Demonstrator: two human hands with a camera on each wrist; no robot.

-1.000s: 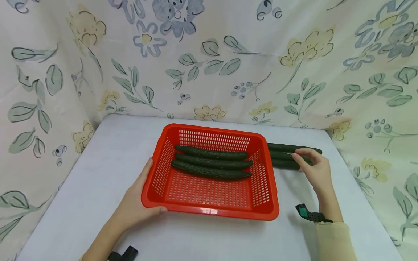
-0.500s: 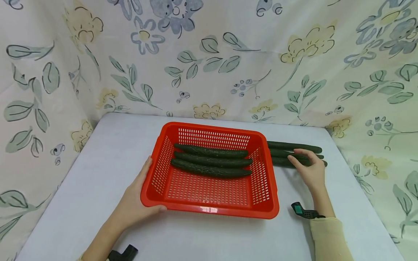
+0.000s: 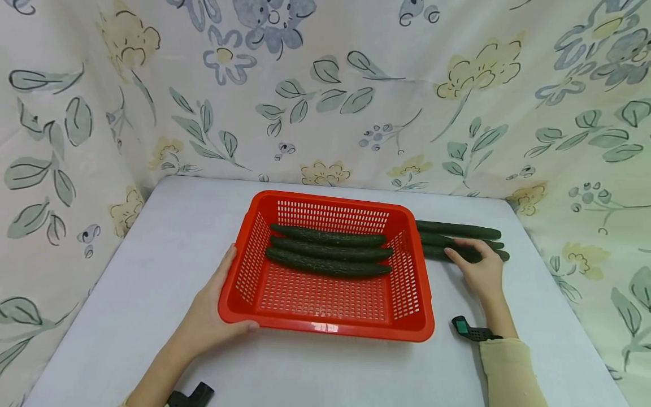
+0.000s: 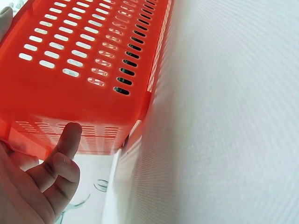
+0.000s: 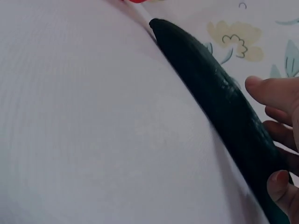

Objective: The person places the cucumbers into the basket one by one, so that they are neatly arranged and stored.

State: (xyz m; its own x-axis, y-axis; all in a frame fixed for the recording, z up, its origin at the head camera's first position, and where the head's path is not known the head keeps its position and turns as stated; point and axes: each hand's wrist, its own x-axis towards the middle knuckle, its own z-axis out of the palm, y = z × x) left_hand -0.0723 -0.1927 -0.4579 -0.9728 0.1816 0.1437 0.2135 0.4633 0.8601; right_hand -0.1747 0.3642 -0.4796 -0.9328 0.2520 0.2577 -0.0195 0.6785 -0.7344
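A red plastic basket [image 3: 325, 325] stands on the table with three dark green cucumbers [image 3: 330, 251] lying side by side inside it. My left hand [image 3: 208, 314] holds its near left corner, thumb along the front rim and fingers against the left side. In the left wrist view, curled fingers [image 4: 70, 140] touch the perforated wall. Right of the basket lie three more cucumbers [image 3: 463, 229]. Over the front one of these [image 5: 210, 88] is my right hand [image 3: 480, 271], its fingers loosely bent around it. The thumb stands off the cucumber's surface in the right wrist view.
A white cloth covers the table [image 3: 168, 249]. Floral fabric [image 3: 325, 113] hangs behind it and at both sides. The basket's right wall stands close beside the left ends of the loose cucumbers.
My right hand has moved left and slightly nearer over the loose cucumbers, uncovering their right ends. The left hand, the basket and the cucumbers in it stay put; the head view shifts slightly.
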